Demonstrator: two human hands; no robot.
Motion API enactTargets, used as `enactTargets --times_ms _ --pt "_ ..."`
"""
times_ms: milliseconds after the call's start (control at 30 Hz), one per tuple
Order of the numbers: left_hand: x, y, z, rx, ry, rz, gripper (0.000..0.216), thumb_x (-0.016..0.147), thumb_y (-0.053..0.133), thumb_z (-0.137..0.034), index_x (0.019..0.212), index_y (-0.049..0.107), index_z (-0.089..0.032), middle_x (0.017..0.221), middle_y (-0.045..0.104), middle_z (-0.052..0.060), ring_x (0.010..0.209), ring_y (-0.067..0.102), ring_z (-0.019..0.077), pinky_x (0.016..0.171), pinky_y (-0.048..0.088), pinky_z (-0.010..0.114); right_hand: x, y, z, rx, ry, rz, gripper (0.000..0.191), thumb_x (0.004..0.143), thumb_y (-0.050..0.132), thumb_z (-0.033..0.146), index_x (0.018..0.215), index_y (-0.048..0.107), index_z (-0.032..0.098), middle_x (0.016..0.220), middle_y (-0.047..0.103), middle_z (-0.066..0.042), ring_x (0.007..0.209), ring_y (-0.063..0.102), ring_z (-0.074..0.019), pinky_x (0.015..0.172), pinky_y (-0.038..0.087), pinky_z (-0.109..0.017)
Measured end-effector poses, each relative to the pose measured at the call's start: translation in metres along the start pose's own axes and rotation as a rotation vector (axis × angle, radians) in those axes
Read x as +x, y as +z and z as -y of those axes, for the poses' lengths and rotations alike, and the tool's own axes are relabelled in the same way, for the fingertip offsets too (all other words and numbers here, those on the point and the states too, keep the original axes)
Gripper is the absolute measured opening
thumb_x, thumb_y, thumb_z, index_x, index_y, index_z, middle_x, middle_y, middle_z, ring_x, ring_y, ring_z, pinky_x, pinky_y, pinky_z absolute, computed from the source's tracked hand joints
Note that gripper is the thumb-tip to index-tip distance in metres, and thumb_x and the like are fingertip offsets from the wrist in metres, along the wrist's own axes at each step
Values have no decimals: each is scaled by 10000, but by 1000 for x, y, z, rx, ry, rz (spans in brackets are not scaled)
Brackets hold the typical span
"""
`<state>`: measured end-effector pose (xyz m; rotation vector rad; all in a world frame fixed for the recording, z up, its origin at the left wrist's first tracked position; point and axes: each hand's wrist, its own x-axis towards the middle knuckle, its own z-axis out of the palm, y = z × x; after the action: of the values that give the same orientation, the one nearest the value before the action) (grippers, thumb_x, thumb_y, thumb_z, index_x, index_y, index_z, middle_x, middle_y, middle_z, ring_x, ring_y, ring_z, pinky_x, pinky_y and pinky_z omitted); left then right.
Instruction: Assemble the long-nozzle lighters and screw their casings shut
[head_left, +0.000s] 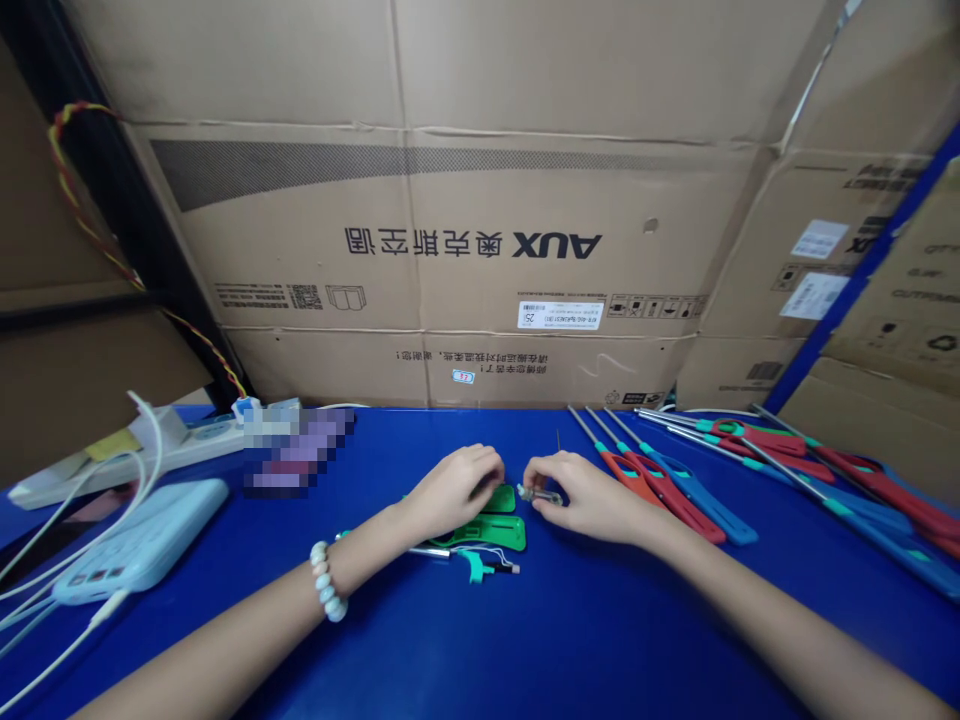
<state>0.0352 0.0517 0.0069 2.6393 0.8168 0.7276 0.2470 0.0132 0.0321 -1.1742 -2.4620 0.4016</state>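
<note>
My left hand (456, 487) is curled closed over the upper end of a green plastic lighter casing (491, 531) lying on the blue table (525, 640). My right hand (581, 492) pinches a small clear and metal part (538, 494) right beside the casing's top. A loose teal trigger piece with thin wires (480, 567) lies just below the casing. A thin metal needle (558, 440) stands behind my hands. My left wrist wears a pale bead bracelet (328, 581).
Several long-nosed lighters in red, blue and teal (675, 485) lie to the right, with more of them at the far right (840, 470). A light blue power bank (142, 545) with white cables and a power strip (172, 440) sit left. Cardboard boxes (465, 250) wall the back.
</note>
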Motion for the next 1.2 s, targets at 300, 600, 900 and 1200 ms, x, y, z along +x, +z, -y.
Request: enactTargets --times_ms 300,600,900,1200 --pt "-10 8 5 -806 -279 -265 304 731 679 -366 672 470 -154 743 620 33 618 589 126 509 457 211 6 42 -12 61 -5 -273 110 805 538 124 897 547 184 859 635 -29 791 553 -175 738 412 -292" --pt "-9 9 13 -906 -342 -253 317 688 741 -411 781 645 -123 703 654 41 633 611 145 523 484 217 4 55 -19 20 -59 -361 84 858 511 158 931 538 190 873 621 -47 841 532 -197 761 415 -314" --pt "-9 11 12 -900 -372 -280 321 678 746 -423 745 670 -118 676 632 21 507 519 87 471 449 196 4 57 -18 -27 -171 -385 76 892 488 182 964 512 188 872 625 -61 819 533 -209 731 430 -333" --pt "-11 16 9 -901 -406 -297 329 667 752 -422 711 636 -118 648 627 24 563 561 115 514 480 218 5 55 -15 -92 -283 -407 87 926 453 198 994 500 171 869 633 -77 764 546 -199 727 417 -350"
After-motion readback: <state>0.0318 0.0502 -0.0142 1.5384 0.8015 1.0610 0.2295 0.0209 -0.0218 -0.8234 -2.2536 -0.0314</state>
